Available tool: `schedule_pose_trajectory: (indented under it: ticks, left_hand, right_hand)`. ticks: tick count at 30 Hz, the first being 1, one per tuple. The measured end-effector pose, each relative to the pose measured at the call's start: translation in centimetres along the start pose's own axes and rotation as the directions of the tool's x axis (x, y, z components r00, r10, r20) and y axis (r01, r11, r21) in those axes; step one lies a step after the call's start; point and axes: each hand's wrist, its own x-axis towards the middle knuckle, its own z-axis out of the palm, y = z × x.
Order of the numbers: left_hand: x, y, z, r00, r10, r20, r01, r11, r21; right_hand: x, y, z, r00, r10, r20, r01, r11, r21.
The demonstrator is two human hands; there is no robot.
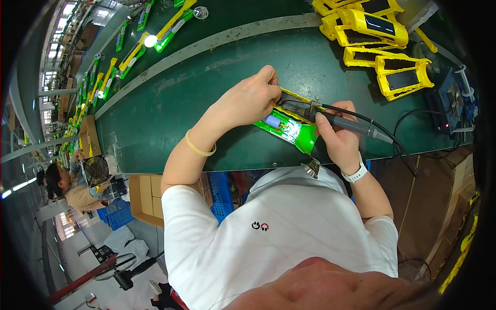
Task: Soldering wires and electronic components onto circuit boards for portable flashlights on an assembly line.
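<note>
My right hand point(338, 135) is wrapped round the grey handle of a soldering iron point(356, 125), whose dark front end points left toward my other hand. My left hand point(253, 98) is closed, thumb and fingers pinched together beside the iron's front; what they hold is hidden. Under both hands lies a bright green casing point(308, 138) with a purple cylindrical cell point(272, 121) and a glaring white patch inside. A yellow shell part point(294, 94) shows just behind it. From the casing's near end, thin wires lead to a small shiny reflector cup point(311, 168) at the bench edge.
Yellow shells with dark panels point(387, 26) pile up at the far right. A dark blue soldering station point(447, 111) with a cable stands at right. Beyond a metal strip point(227, 44) lie several green-and-yellow lamp assemblies point(173, 28). A co-worker point(72, 186) sits far left near a cardboard box point(147, 199).
</note>
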Motion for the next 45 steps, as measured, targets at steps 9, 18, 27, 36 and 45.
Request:
schedule_pose_trajectory:
  ticks: [9,18,27,36,45]
  left_hand:
    - [0.2,-0.4,0.3,1.0,0.014,-0.01,-0.014,1.0,-0.02]
    - [0.3,-0.9,0.6,1.0,-0.012,-0.025,0.01,0.997,-0.079]
    - [0.4,-0.7,0.9,0.999,0.005,-0.04,-0.007,0.998,-0.057]
    - [0.5,-0.4,0.9,1.0,-0.014,-0.027,0.014,1.0,-0.024]
    - [0.3,0.1,0.5,0.999,-0.042,-0.022,0.041,0.999,-0.023]
  right_hand:
    - [-0.1,0.2,-0.3,0.997,-0.03,-0.064,0.039,0.989,0.142]
    - [0.0,0.2,-0.5,0.999,-0.003,-0.046,0.011,0.985,0.174]
    - [0.3,0.0,-0.4,1.0,0.01,-0.019,-0.008,0.993,0.121]
    - [0.3,-0.1,-1.0,0.996,0.083,-0.021,-0.074,0.961,0.267]
    - [-0.1,0.1,-0.7,1.0,0.013,0.012,-0.015,0.973,0.228]
